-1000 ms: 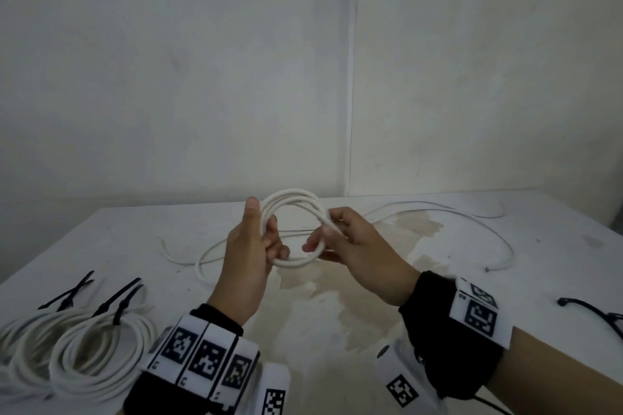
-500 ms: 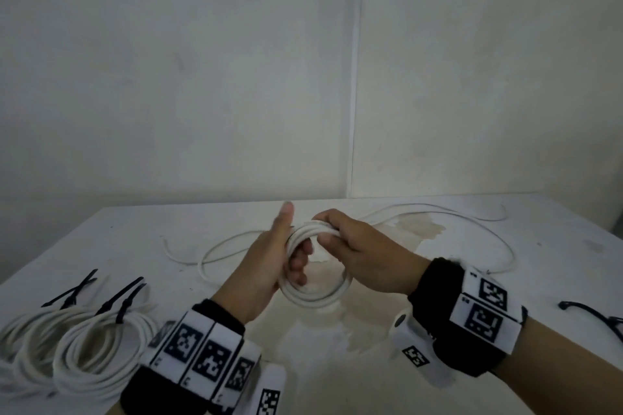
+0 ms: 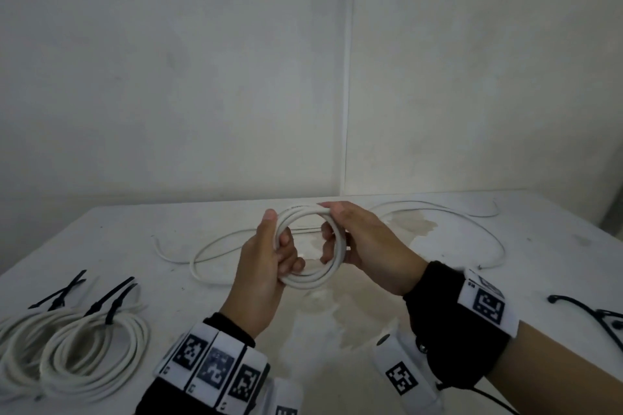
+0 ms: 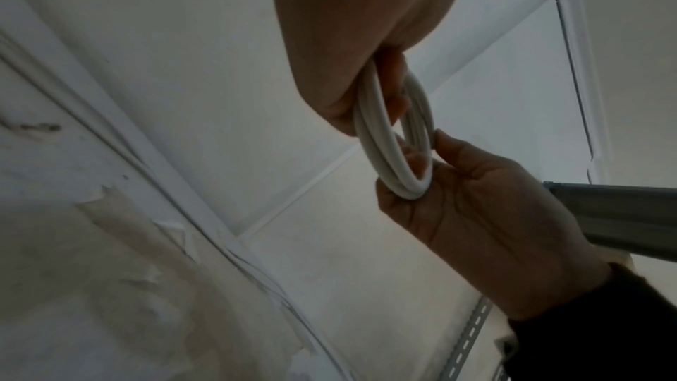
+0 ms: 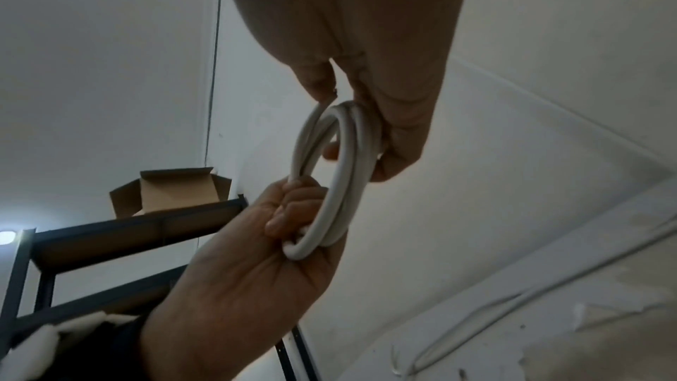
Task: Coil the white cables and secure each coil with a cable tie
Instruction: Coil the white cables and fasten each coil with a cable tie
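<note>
Centrally, above a white table [image 3: 438, 296], two hands hold a small coil of white cable [image 3: 312, 244]: the left hand [image 3: 266, 266] curls around its 9 o'clock side, the right hand [image 3: 367, 242] grips its 3 o'clock side. Loose cable [image 3: 472, 216] trails toward 1 o'clock. Finished coils [image 3: 74, 354] with black ties [image 3: 111, 296] lie at 8 o'clock, partly cut off. An open cardboard box [image 5: 168, 193] sits on a dark shelf; its contents are hidden.
</note>
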Action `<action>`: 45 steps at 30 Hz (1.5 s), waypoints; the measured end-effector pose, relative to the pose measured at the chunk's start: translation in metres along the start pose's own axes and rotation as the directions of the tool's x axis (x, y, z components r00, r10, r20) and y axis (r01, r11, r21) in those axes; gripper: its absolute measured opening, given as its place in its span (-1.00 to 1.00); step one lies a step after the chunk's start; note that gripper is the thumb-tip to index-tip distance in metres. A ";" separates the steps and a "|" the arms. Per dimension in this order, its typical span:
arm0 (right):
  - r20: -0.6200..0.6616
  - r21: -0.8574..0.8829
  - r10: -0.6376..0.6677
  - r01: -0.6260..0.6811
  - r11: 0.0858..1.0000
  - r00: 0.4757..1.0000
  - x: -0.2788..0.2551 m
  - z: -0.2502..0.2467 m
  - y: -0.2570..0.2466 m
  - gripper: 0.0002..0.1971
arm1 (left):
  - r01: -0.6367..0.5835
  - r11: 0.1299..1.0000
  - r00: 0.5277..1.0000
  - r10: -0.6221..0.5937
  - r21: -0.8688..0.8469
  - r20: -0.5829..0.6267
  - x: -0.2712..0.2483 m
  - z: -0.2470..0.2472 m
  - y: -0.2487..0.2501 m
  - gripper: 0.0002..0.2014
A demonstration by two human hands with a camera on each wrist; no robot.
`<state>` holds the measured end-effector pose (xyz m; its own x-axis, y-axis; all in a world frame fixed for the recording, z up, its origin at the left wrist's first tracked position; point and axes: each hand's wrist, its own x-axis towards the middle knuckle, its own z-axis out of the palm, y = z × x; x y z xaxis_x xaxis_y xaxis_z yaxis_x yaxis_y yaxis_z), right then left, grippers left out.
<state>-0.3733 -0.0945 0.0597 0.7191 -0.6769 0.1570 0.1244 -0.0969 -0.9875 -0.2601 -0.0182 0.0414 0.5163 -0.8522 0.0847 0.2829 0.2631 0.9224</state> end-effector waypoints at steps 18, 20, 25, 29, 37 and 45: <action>-0.042 -0.266 -0.032 0.020 0.964 0.999 -0.025 -0.052 0.004 -0.72 | 0.006 0.923 0.967 -0.103 0.385 0.231 -0.005 0.045 -0.014 -0.48; -0.105 -0.211 -0.046 0.023 0.977 0.993 -0.033 -0.058 0.005 -0.69 | -0.006 0.920 0.973 -0.084 0.391 0.214 -0.004 0.055 -0.019 -0.44; -0.206 -0.226 -0.085 0.037 0.973 0.975 -0.050 -0.076 0.006 -0.73 | -0.002 0.919 0.978 -0.080 0.393 0.192 -0.003 0.080 -0.036 -0.49; -0.330 -0.251 -0.088 0.002 0.968 0.940 -0.065 -0.102 0.011 -0.83 | -0.003 0.925 0.969 -0.091 0.379 0.230 -0.004 0.100 -0.049 -0.60; -0.556 -0.439 0.067 -0.361 0.823 0.828 -0.119 -0.211 0.029 -0.83 | 0.057 0.933 0.955 -0.155 0.355 0.253 -0.004 0.133 -0.073 -0.58; -0.676 -0.627 0.122 -0.654 0.423 0.727 -0.154 -0.284 0.037 -0.83 | 0.081 0.932 0.952 -0.178 0.354 0.250 -0.004 0.152 -0.086 -0.59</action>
<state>-0.6736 -0.2005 -0.0050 0.0761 -0.9970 -0.0161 -0.8463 -0.0560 -0.5298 -0.4090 -0.1063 0.0191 0.2387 -0.9710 0.0107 0.0195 0.0158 0.9997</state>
